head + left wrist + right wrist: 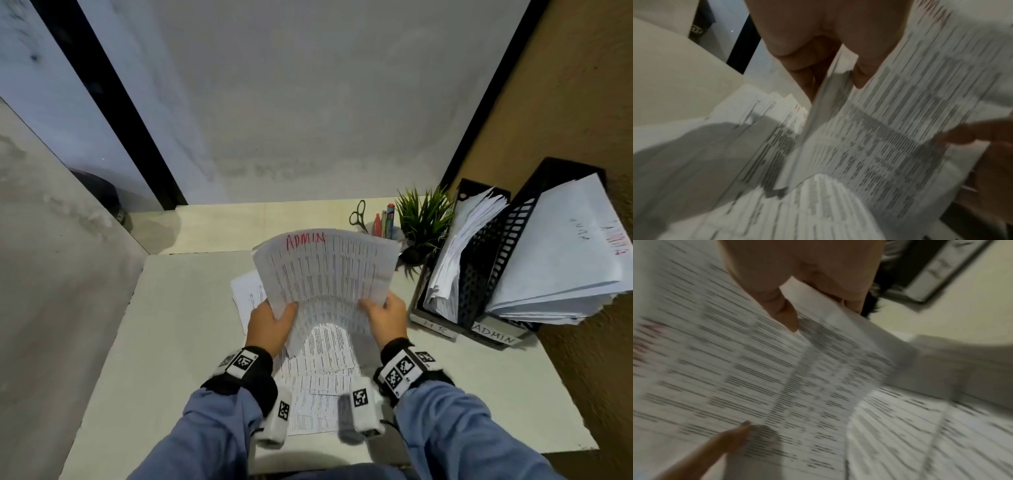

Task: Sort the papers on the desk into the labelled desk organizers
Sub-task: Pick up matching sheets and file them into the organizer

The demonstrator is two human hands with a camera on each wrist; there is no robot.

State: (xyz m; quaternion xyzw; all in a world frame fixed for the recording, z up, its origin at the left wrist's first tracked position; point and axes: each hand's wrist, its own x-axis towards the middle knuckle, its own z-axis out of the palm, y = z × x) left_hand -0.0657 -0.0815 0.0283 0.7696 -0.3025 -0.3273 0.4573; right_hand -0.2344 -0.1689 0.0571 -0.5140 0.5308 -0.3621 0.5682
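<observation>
Pinching the ADMIN sheet [325,270] between thumbs and fingers [861,76], both hands apparently lift it above the desk papers [322,377].

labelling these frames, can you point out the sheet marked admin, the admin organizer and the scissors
sheet marked ADMIN [325,270], head view, on the printed middle of the held page
ADMIN organizer [495,337], head view, on its front label
scissors [358,214], head view, on the handle loops behind the sheet

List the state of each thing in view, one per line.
ADMIN sheet: lifted, bowed, held by both hands.
Left hand: grips its left edge.
Right hand: grips its right edge.
Desk papers: lying unsorted.
HR organizer: holds papers.
ADMIN organizer: holds papers.
</observation>
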